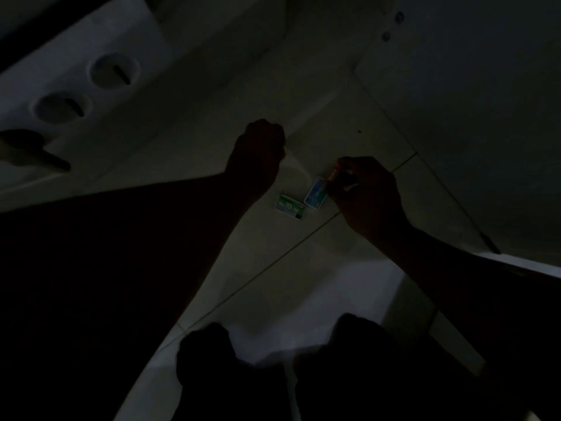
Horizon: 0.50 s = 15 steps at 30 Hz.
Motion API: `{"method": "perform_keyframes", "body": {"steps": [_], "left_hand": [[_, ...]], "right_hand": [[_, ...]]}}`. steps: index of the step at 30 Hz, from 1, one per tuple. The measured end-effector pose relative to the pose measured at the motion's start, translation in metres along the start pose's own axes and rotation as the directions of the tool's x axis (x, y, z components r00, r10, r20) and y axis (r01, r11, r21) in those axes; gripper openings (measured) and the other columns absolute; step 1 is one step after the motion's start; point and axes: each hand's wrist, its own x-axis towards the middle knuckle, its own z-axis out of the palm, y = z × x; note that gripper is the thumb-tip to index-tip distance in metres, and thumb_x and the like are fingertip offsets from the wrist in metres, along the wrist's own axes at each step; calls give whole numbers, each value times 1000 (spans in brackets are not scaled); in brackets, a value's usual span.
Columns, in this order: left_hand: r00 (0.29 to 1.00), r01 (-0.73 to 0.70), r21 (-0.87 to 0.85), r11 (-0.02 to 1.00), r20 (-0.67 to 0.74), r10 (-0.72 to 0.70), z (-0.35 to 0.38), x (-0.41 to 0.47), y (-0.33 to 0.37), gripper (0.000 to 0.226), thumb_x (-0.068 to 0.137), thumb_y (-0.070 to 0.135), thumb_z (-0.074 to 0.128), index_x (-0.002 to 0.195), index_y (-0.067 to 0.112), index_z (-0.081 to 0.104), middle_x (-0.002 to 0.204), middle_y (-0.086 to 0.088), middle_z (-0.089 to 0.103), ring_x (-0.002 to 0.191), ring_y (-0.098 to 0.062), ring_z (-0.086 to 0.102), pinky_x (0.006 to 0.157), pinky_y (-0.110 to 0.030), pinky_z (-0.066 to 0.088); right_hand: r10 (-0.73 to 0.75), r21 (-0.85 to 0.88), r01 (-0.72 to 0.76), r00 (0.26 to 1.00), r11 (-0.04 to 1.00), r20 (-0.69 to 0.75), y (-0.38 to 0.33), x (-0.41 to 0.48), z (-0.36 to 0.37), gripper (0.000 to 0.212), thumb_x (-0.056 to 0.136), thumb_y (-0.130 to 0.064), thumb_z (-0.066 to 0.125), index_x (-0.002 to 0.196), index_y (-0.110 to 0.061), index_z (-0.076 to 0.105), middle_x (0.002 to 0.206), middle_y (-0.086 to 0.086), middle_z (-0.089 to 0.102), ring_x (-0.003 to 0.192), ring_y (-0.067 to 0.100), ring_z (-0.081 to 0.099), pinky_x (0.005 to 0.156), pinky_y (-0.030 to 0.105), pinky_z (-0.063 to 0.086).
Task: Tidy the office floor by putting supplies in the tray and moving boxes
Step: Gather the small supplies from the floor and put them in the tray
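Observation:
The scene is very dark. Two small staple boxes lie on the pale floor tiles: a green one marked "10" and a blue one just right of it. My right hand hovers over the blue box, fingers pinched on a small object with an orange-red end; what that object is stays unclear. My left hand is a closed fist above and left of the boxes, and I cannot see anything in it.
A white tray or organiser with two round wells sits at the upper left. A pale cabinet or box face fills the upper right. My dark-clad knees are at the bottom.

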Motion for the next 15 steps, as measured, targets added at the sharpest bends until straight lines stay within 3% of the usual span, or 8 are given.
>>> {"method": "perform_keyframes", "body": {"steps": [3, 5, 7, 10, 12, 15], "left_hand": [[999, 35, 2, 999, 5, -35, -5, -4, 4, 40, 103, 23, 31, 138, 4, 40, 143, -17, 42, 131, -26, 40, 109, -33, 25], [999, 45, -97, 994, -8, -46, -12, -12, 10, 34, 96, 19, 50, 128, 8, 50, 127, -19, 55, 115, -31, 53, 96, -33, 41], [998, 36, -230, 972, -45, -48, -21, -25, 17, 42, 87, 15, 63, 125, 10, 48, 107, -16, 63, 94, -28, 61, 79, -34, 51], [997, 7, -328, 944, -67, -31, -38, -54, 25, 58, 81, 12, 69, 131, 8, 39, 86, -2, 63, 77, -18, 61, 67, -31, 52], [997, 2, -390, 921, -68, -31, -50, -74, 28, 65, 78, 11, 74, 131, 9, 37, 81, 3, 62, 73, -15, 61, 69, -32, 54], [998, 9, -431, 902, -47, -32, -77, -109, 41, 72, 74, 12, 77, 132, 12, 34, 90, -2, 67, 77, -19, 64, 77, -38, 55]], "right_hand": [[2, 20, -2, 1000, 1000, -11, -4, -3, -4, 45, 84, -13, 72, 123, 5, 58, 120, 22, 60, 107, 32, 62, 94, 35, 49], [13, 24, -13, 1000, 1000, -7, -8, -6, -6, 46, 85, -15, 71, 125, 4, 57, 122, 21, 58, 107, 31, 61, 93, 29, 47], [14, 21, -14, 1000, 1000, -4, -13, -8, -9, 45, 85, -15, 70, 125, 3, 57, 122, 21, 58, 107, 31, 60, 92, 25, 45], [33, 56, -33, 999, 998, 2, -29, -16, -17, 44, 85, -14, 70, 124, 3, 58, 121, 22, 57, 108, 33, 60, 95, 36, 49], [49, 101, -49, 999, 994, 1, -46, -24, -23, 46, 85, -14, 70, 126, 1, 56, 123, 22, 56, 107, 33, 61, 93, 39, 51], [29, 132, -31, 999, 991, 13, -76, -41, -43, 54, 84, -15, 72, 132, -1, 52, 123, 22, 56, 104, 30, 63, 90, 33, 52]]}}
